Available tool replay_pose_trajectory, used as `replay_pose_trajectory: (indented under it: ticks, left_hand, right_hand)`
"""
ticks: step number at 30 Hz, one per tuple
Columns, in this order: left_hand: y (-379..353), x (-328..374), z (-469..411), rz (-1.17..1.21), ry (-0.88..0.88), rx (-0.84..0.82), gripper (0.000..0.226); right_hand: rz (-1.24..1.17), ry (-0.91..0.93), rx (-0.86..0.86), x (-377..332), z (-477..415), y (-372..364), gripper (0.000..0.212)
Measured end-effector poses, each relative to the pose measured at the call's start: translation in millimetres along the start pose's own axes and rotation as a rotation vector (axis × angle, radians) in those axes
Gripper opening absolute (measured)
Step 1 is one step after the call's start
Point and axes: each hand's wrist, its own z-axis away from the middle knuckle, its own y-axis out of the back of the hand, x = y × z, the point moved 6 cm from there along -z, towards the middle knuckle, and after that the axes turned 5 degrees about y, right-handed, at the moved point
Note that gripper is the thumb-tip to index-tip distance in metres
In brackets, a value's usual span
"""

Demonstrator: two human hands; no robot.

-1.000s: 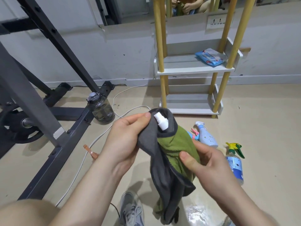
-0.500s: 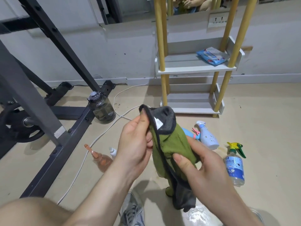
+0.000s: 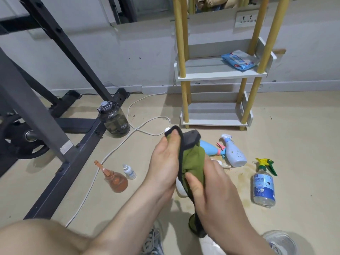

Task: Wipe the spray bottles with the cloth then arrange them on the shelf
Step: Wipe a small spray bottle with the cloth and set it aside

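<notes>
- Two hands, head view: left hand (image 3: 165, 162) and right hand (image 3: 211, 190) both curl round the cloth (image 3: 194, 159), which is wrapped on a white bottle (image 3: 180, 188) that is mostly hidden, probably a small sprayer.
- Step: wiping, held above the floor in front of the shelf (image 3: 217, 77).
- Next: free the bottle and stand it upright on the shelf.

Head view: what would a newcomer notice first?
Centre frame, the left hand and right hand grip a green and grey cloth wrapped round a white bottle. On the floor to the right lie a pale blue spray bottle and a clear one with a green trigger. Behind, the shelf holds a blue wipes pack on its upper tier.
</notes>
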Motion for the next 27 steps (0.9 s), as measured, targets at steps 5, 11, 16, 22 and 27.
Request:
replay_pose_trajectory:
  ticks: [5,11,16,22,27]
  left_hand:
    - [-14,-37,14,-0.096,0.076,-0.208,0.045]
    - [-6,-15,8,-0.166,-0.114,-0.047,0.04]
    - [6,9,4,-0.598,-0.337,0.026,0.046]
    - [-6,3,18,-0.788,-0.512,0.037,0.045]
    - [1,9,12,-0.732,-0.443,0.079,0.024]
  right_hand:
    - [-0.539,-0.386,0.089,22,-5,13,0.04]
    - [-0.119,-0.264,-0.444,7,-4,12,0.03]
    - [-0.045,-0.249,-0.076,6,-29,73,0.015]
    - [-0.774,-0.414,0.007,18,-33,45,0.016]
    - [-0.788,-0.277,0.08,16,-35,55,0.011]
